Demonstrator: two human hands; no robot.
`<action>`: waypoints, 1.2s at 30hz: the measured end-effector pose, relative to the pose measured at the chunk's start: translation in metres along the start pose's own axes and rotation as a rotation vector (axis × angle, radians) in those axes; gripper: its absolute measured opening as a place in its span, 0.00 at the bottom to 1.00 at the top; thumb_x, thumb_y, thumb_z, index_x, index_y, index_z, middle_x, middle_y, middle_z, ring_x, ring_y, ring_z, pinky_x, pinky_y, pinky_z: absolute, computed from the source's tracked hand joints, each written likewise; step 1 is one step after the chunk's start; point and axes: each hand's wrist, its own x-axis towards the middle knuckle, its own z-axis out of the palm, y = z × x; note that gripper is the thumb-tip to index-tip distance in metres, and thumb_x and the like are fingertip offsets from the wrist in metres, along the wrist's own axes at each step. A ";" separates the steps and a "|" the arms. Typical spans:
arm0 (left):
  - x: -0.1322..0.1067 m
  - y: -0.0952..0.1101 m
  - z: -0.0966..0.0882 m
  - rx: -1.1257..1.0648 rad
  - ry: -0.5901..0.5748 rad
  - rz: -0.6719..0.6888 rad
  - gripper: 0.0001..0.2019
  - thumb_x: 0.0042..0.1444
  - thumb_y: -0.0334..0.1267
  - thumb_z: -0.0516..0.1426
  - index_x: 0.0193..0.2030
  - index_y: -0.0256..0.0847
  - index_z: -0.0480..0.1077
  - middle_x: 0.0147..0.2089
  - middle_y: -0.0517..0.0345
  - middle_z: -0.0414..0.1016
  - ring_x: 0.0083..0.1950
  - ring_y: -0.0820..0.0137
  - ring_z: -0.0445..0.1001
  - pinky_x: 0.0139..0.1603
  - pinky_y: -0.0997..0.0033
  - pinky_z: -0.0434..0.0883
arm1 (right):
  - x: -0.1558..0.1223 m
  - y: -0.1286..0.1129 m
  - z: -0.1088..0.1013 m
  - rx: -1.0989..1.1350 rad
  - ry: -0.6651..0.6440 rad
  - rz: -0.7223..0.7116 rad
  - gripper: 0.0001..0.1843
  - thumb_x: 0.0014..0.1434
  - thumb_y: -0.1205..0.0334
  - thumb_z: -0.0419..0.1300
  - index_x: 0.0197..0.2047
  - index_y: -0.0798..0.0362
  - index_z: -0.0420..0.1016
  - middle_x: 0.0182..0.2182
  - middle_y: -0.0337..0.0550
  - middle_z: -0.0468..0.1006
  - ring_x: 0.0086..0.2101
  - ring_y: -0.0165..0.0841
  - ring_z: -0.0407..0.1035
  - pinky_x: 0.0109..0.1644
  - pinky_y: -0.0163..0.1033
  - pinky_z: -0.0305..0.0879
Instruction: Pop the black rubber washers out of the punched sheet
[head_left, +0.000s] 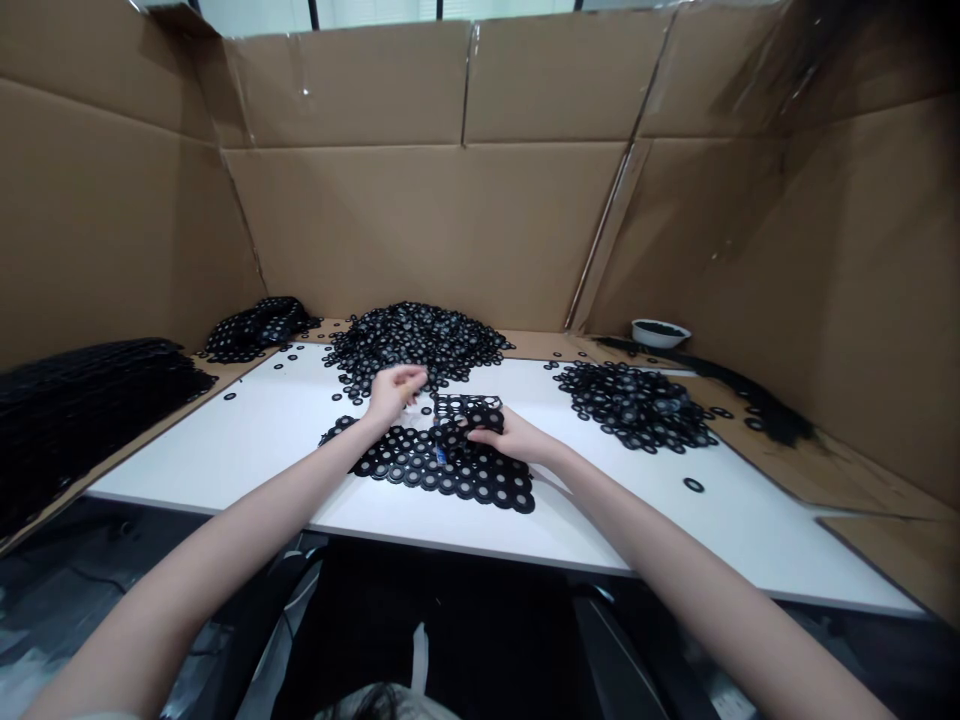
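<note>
A black sheet of joined rings (450,480) lies near the front edge of the white table, and part of it is folded up. My right hand (504,436) is closed on the raised part, thumb in front and the other fingers mostly hidden behind it. Just under the fold shows a small blue patch, too small to name. To the left and above the sheet, my left hand (397,390) is held with thumb and fingertips together. Whatever it pinches, if anything, cannot be made out. Right behind it rises a large heap of loose black rings (420,335).
Another heap of rings (637,405) lies at the right, with a single ring (694,485) in front. A white bowl (660,334) of dark material stands behind it. Dark stacked material (90,410) lies at the left. Cardboard walls (420,230) enclose the table (225,455).
</note>
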 end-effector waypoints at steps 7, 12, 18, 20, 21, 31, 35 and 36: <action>0.003 -0.007 -0.006 0.050 0.083 0.093 0.19 0.47 0.45 0.60 0.42 0.33 0.73 0.26 0.58 0.71 0.22 0.77 0.66 0.23 0.78 0.62 | -0.001 -0.001 -0.001 -0.013 -0.013 0.044 0.20 0.54 0.56 0.62 0.48 0.56 0.68 0.48 0.51 0.74 0.48 0.43 0.67 0.57 0.52 0.60; -0.002 -0.003 0.000 0.096 -0.056 0.115 0.17 0.48 0.48 0.60 0.36 0.35 0.74 0.33 0.54 0.75 0.29 0.74 0.69 0.25 0.78 0.65 | -0.001 -0.002 -0.001 -0.012 -0.015 0.063 0.21 0.54 0.55 0.62 0.48 0.55 0.68 0.48 0.51 0.74 0.48 0.43 0.68 0.56 0.52 0.60; -0.004 -0.004 0.000 0.144 -0.220 -0.035 0.16 0.45 0.46 0.61 0.34 0.34 0.73 0.22 0.59 0.70 0.18 0.77 0.65 0.17 0.78 0.62 | -0.003 -0.012 -0.003 -0.018 -0.035 0.033 0.17 0.54 0.60 0.62 0.46 0.56 0.70 0.46 0.50 0.75 0.46 0.43 0.69 0.55 0.52 0.62; -0.004 -0.004 0.001 0.168 -0.269 -0.078 0.16 0.45 0.44 0.62 0.35 0.33 0.73 0.20 0.60 0.69 0.17 0.77 0.65 0.16 0.78 0.62 | -0.003 -0.012 -0.003 -0.020 -0.034 0.024 0.16 0.54 0.61 0.62 0.46 0.56 0.70 0.45 0.50 0.76 0.46 0.43 0.69 0.55 0.52 0.62; -0.004 -0.003 0.001 0.164 -0.271 -0.078 0.16 0.45 0.44 0.62 0.35 0.33 0.73 0.20 0.60 0.69 0.17 0.77 0.65 0.16 0.78 0.62 | -0.002 -0.010 -0.003 -0.028 -0.028 0.031 0.16 0.54 0.60 0.62 0.46 0.56 0.70 0.45 0.50 0.76 0.46 0.42 0.69 0.55 0.52 0.62; 0.002 -0.003 -0.005 -0.097 0.164 0.164 0.25 0.56 0.48 0.53 0.58 0.40 0.60 0.51 0.47 0.68 0.40 0.71 0.76 0.39 0.72 0.73 | 0.001 0.004 -0.001 -0.008 -0.038 -0.011 0.17 0.55 0.56 0.61 0.46 0.55 0.72 0.47 0.49 0.75 0.48 0.42 0.68 0.57 0.52 0.59; -0.004 0.000 -0.001 0.092 0.057 0.242 0.18 0.56 0.46 0.52 0.50 0.38 0.67 0.50 0.49 0.69 0.36 0.73 0.74 0.35 0.75 0.71 | 0.000 0.001 -0.002 0.027 -0.018 -0.024 0.18 0.52 0.58 0.64 0.46 0.54 0.71 0.45 0.49 0.76 0.46 0.42 0.69 0.55 0.51 0.62; -0.007 0.003 0.000 0.121 0.047 0.272 0.17 0.57 0.45 0.52 0.48 0.38 0.68 0.49 0.50 0.70 0.35 0.73 0.73 0.35 0.75 0.70 | 0.000 0.000 -0.002 0.034 -0.016 -0.028 0.19 0.52 0.58 0.64 0.46 0.54 0.72 0.45 0.48 0.77 0.46 0.42 0.70 0.55 0.51 0.62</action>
